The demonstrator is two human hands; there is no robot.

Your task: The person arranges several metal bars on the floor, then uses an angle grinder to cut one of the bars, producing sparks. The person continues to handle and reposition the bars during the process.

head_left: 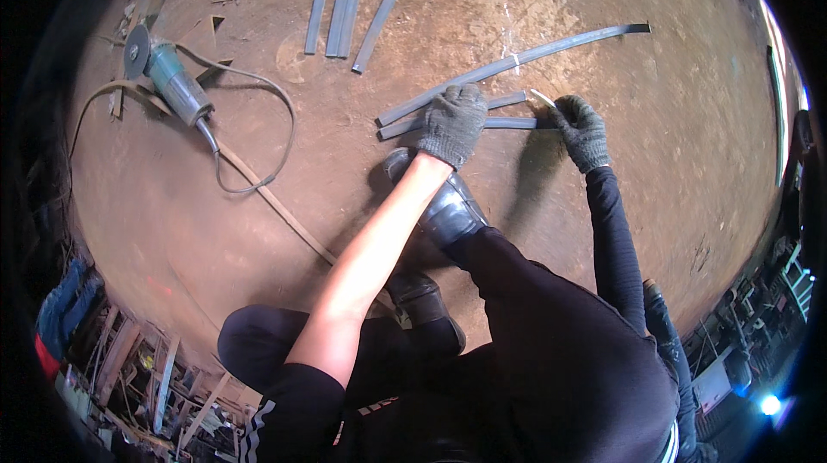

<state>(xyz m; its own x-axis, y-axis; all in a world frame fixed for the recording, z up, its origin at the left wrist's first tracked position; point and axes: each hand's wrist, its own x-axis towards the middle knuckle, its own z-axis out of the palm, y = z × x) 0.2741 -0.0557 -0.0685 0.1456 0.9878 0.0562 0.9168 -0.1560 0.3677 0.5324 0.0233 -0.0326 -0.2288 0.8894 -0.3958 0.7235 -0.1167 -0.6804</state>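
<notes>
The left hand (452, 125) rests over the bars on the floor (336, 161), fingers curled down; I cannot tell whether they grip or only press. The right hand (582, 131) pinches a white stick (542, 98) between thumb and fingers, beside the short bar (506, 101). To work well here, press evenly so nothing rolls or slides, and keep the stick's tip light and steady.

The long bar (568, 45) slants from near left to far right – its far end points away and right. The short bar runs nearly alongside it. The lower bar (515, 123) lies almost crosswise – left end hidden under the glove, right end by the right hand.
</notes>
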